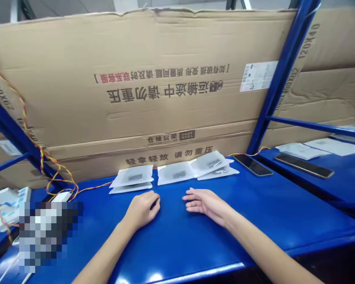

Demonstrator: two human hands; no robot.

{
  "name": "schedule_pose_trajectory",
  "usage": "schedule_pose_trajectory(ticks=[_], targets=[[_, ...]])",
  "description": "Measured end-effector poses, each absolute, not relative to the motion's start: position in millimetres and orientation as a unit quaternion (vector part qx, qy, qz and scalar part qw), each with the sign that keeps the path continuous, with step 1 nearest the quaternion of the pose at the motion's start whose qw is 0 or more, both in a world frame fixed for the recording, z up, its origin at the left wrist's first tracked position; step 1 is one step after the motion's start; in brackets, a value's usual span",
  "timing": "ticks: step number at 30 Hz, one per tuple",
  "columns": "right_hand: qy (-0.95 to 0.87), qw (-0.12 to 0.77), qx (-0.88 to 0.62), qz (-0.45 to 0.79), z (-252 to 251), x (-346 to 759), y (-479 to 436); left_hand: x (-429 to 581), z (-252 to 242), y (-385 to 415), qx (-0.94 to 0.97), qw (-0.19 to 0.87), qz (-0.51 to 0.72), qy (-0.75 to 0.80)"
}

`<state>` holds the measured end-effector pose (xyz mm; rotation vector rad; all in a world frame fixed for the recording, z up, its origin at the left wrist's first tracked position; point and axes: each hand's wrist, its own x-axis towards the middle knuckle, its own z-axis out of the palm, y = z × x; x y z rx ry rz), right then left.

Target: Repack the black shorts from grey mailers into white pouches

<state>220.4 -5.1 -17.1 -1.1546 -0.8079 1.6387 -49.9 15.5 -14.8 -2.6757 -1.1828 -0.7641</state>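
Observation:
My left hand [144,208] rests on the blue shelf top [171,240] with its fingers loosely curled in, and nothing shows in it. My right hand [202,203] lies to the right, palm turned inward, its fingers stretched out and holding nothing. Just beyond the left hand is a stack of frosted plastic bags [134,176], with a small dark item visible inside. A similar frosted bag [168,173] lies in the middle, in front of both hands. More frosted bags [210,162] overlap beyond the right hand.
Behind stands a large cardboard sheet [171,47] between blue posts [279,79]. At the right lie a phone [253,165] and, on the adjoining shelf, another phone [304,165] near white packets [301,150]. Twisted red-yellow wires [57,167] and a white power strip [14,209] are at the left.

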Motion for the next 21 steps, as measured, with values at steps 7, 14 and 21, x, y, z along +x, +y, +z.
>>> schedule_pose_trajectory(ticks=[7, 14, 21], targets=[[-0.308, 0.570, -0.518, 0.558, -26.5, 185.3, 64.3, -65.3, -13.5, 23.8, -0.816, -0.013, -0.338, -0.469], [-0.366, 0.628, -0.501, 0.470, -34.7, 188.3, 63.3, -62.2, -11.4, 22.6, -0.781, -0.077, -0.383, -0.487], [-0.520, 0.526, -0.403, 0.539, -0.3, 202.8, 36.4, -66.5, -0.3, 16.6, -0.689, -0.071, -0.478, -0.541]])
